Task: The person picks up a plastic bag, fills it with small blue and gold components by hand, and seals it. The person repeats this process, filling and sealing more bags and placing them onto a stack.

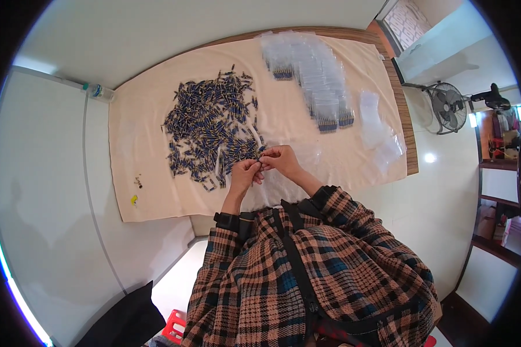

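My left hand (246,174) and right hand (281,159) meet fingertip to fingertip at lower-right edge of blue-and-gold cylindrical pieces (205,107), heaped on beige cloth (139,127); can't tell whether one is gripped. Pieces look light, stiff, probably slick; best pinched across mid-barrel.

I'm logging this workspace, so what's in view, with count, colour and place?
table: one, brown, centre
cloth: one, cream, over table
small parts: too many to count, blue and gold, left of centre
plastic bags: many, clear, mostly right half of cloth
bottle: one, clear, cloth's upper left edge
small item: one, yellow, cloth's lower left
fan: at least one, black, right
shelves: several, brown, far right
stool: one, red, lower left
jacket: one, brown plaid, lower centre
left hand: one, bare, beside small parts
right hand: one, bare, fingertips meeting left hand's
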`<action>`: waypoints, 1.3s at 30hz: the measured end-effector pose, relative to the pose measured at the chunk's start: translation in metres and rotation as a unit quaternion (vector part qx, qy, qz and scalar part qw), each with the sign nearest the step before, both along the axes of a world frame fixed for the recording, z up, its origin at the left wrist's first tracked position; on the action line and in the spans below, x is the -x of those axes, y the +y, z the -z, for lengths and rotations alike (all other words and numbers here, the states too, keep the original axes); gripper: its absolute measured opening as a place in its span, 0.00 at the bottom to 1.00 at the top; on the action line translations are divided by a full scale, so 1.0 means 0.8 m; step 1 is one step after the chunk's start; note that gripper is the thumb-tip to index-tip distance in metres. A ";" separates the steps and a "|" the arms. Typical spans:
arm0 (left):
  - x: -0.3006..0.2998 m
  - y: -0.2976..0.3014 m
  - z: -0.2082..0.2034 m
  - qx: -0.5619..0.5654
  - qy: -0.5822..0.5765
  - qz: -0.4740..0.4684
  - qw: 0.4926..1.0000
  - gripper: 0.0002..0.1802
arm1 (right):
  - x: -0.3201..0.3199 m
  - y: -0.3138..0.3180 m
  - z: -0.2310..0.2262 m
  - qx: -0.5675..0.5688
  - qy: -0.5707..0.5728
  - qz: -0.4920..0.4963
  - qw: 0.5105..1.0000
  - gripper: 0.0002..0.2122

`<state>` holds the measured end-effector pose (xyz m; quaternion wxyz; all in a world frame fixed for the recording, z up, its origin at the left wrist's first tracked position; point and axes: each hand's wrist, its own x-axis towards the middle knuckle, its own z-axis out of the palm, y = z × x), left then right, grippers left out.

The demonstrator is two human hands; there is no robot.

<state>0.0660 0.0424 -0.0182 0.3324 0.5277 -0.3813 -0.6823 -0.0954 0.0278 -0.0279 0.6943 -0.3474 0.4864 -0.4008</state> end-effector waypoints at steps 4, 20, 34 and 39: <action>-0.001 0.001 -0.007 -0.009 -0.022 0.030 0.999 0.10 | 0.004 -0.002 0.001 0.007 0.017 -0.029 0.999 0.08; 0.043 0.007 -0.005 -0.009 -0.019 0.198 0.980 0.09 | 0.085 0.005 -0.029 -0.035 0.067 -0.172 0.982 0.06; 0.093 -0.007 0.064 0.225 -0.236 0.133 0.936 0.11 | 0.225 0.062 -0.032 0.009 0.171 0.157 0.973 0.07; 0.111 -0.011 0.070 0.283 -0.267 0.146 0.910 0.14 | 0.227 0.083 0.013 -0.045 0.144 0.250 0.956 0.08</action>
